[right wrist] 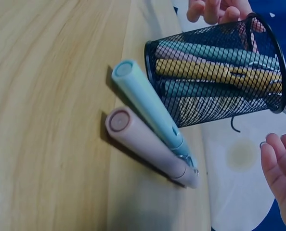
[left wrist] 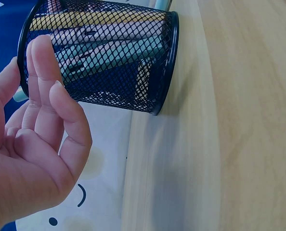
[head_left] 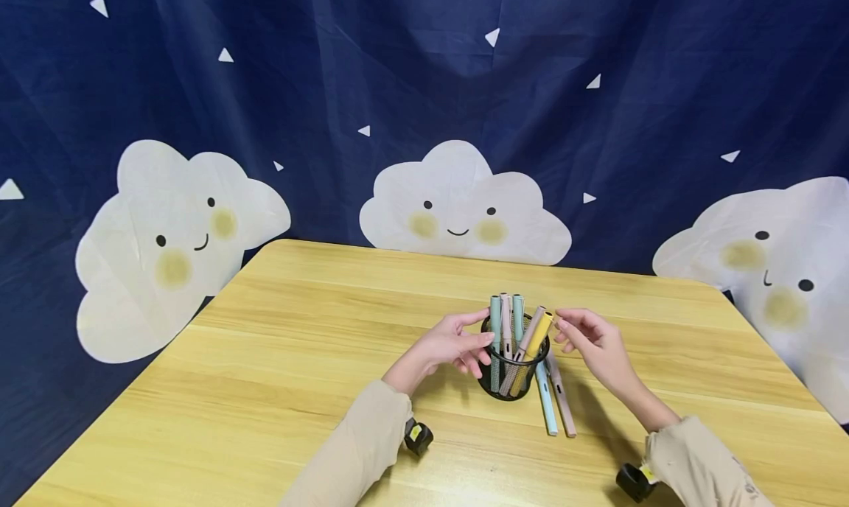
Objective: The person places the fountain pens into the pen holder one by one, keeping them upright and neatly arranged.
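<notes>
A black mesh pen holder (head_left: 494, 385) stands upright on the table with several capped pens in it, among them a green pen (head_left: 495, 323), a pink pen (head_left: 507, 323) and a yellow pen (head_left: 540, 334). My left hand (head_left: 454, 343) holds the holder's left side, thumb and index finger around it near the rim; the other fingers lie along the mesh in the left wrist view. Just right of the yellow pen's top, my right hand (head_left: 595, 345) hovers with loosely bent fingers and nothing between them. Two pens lie on the table, a light blue pen (right wrist: 148, 101) beside a pink pen (right wrist: 148, 144).
The wood-grain table (head_left: 278, 374) runs back to a dark blue curtain (head_left: 424, 65) printed with white clouds. A black wrist camera (head_left: 419, 438) hangs below the left sleeve, and another wrist camera (head_left: 634, 483) below the right sleeve.
</notes>
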### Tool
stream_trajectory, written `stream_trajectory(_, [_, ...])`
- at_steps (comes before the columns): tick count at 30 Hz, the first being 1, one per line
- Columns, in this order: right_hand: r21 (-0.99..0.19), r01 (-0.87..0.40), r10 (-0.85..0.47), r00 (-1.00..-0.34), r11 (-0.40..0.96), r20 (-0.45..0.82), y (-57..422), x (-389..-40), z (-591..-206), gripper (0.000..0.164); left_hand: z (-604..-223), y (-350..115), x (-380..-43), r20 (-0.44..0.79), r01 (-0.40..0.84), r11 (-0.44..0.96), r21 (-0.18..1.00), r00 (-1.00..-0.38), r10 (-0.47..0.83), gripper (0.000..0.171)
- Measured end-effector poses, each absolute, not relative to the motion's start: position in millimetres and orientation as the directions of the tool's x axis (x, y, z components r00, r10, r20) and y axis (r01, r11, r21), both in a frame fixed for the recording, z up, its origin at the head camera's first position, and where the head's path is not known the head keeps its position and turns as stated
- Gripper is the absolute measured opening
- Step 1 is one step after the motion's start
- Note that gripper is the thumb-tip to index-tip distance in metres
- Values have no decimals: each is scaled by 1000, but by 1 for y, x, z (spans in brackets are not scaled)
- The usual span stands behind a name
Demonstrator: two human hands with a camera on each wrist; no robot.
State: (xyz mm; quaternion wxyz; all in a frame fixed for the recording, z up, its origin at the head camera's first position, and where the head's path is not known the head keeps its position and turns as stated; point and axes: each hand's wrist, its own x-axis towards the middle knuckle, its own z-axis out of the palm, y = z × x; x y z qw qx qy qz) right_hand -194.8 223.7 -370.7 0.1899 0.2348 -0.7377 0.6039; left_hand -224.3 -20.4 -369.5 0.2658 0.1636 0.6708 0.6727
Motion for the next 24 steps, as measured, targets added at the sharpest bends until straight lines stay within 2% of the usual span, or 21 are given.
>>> stream_trajectory(15, [-820, -511, -201, -858, 257, 472, 237, -195, -379, 19, -370, -21, -225, -133, -133, 43, 990, -803, 580, 61])
stream_trajectory(24, [-867, -359, -301, -918, 346, 259, 243, -195, -382, 31, -371, -21, -226, -135, -133, 46, 990, -804, 579, 60])
